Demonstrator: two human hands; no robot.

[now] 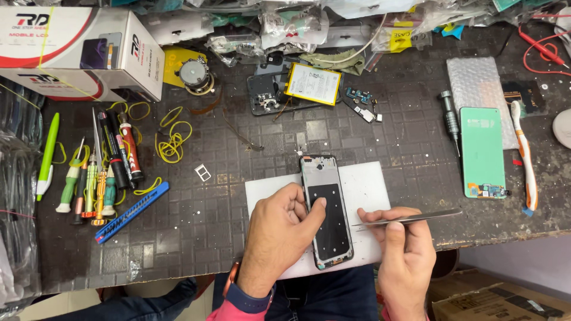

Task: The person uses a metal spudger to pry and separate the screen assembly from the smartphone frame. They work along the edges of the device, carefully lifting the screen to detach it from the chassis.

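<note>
A person seated at a dark, square-patterned rubber work mat (238,226) steadies a stripped black smartphone frame with a bare metal midplate (326,211), which lies lengthwise on a white rectangular sheet (366,187) at the near edge of the bench. The left hand (279,235) rests on the frame's left side, fingers closed along its edge and the thumb pressed onto the dark centre panel. The right hand (407,252) sits just beside the frame on the right, thumb and forefinger pinched shut on a pair of slim silver metal tweezers (410,219) that lie nearly level, their fine tip pointing left toward the frame, with a gap between tip and frame. Farther back on the mat lies an opened dark phone body with a yellow-edged white battery (312,83), small loose circuit parts beside it. To the right lie a mint-green phone back cover (482,148), a grey-handled precision screwdriver (450,122) and an orange-and-white toothbrush (523,151). At the left, a row of screwdrivers and pens with coloured handles (98,172) lies near a blue plastic utility knife (132,212), loose yellow rubber bands (172,139) and a white cardboard box with red and black print (77,50). A small metal card tray (203,172) lies alone on the mat.
</note>
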